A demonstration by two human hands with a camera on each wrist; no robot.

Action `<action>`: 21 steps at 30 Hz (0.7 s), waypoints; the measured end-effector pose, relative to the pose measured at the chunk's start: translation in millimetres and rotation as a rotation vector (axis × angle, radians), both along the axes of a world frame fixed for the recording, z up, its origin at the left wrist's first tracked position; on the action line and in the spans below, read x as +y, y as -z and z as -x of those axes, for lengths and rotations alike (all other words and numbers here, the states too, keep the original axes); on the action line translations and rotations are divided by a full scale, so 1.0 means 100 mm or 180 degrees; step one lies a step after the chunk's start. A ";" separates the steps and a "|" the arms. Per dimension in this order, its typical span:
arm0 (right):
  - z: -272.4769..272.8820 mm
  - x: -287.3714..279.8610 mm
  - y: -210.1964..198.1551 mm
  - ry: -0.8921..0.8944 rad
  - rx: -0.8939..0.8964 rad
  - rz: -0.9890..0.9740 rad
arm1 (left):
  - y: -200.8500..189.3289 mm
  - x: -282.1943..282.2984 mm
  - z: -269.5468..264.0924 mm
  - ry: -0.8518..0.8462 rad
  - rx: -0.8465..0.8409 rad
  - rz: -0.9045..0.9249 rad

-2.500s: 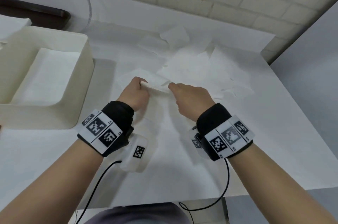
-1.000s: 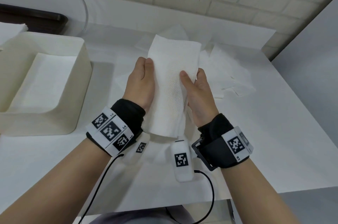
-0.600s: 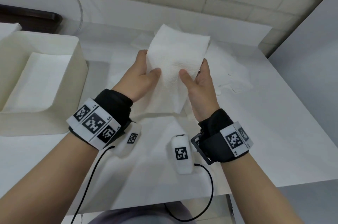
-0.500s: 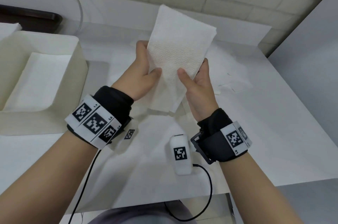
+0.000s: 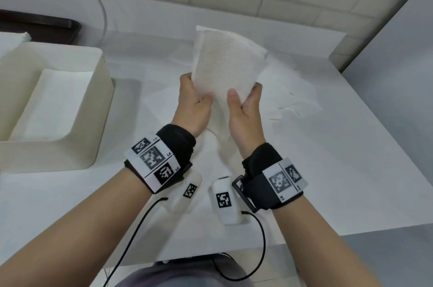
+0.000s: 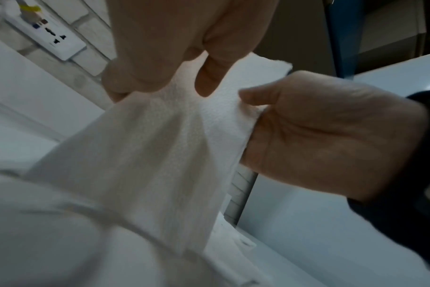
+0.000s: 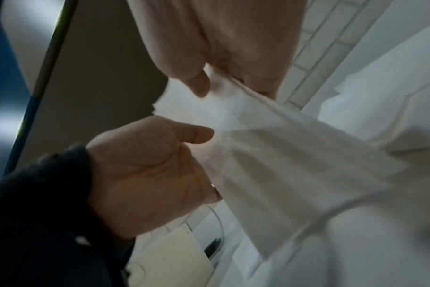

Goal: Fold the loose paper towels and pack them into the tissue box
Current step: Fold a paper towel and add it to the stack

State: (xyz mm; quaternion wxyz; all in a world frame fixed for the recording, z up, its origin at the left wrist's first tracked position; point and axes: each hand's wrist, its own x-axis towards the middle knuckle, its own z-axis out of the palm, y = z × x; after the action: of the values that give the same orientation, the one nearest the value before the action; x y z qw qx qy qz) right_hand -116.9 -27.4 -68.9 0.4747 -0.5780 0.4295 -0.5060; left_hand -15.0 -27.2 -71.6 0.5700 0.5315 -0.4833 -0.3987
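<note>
In the head view, a white embossed paper towel point(image 5: 225, 69) stands upright at frame centre, pinched by the left hand point(image 5: 193, 105) and right hand point(image 5: 246, 111); the tissue box point(image 5: 91, 108) sits at left. The left wrist view shows the towel hanging creased between both thumbs. The right wrist view shows the same grip.

1. a folded white paper towel point(image 5: 225, 69), embossed with a fine dotted texture, is held upright above the tabletop, its top edge curling over to the right.
2. loose paper towels point(image 5: 293, 99), white and flat, lie scattered on the tabletop behind and to the right of it.
3. the tissue box point(image 5: 98, 90), cream and open-topped, sits at the left with a stack of folded towels point(image 5: 56, 104) lying flat inside.
</note>
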 end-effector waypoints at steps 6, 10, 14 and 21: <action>0.00 -0.01 0.00 -0.0145 0.0198 -0.0079 | -0.01 -0.06 0.02 -0.0048 0.0021 0.0063; -0.01 -0.01 -0.04 0.0111 0.0065 0.0170 | -0.02 -0.05 0.01 -0.0114 0.0281 0.0222; -0.01 -0.02 -0.05 0.0026 0.0059 -0.0074 | -0.02 -0.05 0.00 0.0060 0.0328 0.0153; 0.01 -0.05 -0.12 0.0351 -0.0413 -0.0343 | -0.02 -0.09 -0.05 -0.0095 0.0353 0.0170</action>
State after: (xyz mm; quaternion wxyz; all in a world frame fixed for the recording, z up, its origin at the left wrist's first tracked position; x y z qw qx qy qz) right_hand -118.1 -32.4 -57.2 0.5034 -0.4931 0.4556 -0.5440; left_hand -9.7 -35.7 -69.5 0.6158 0.5003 -0.4535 -0.4059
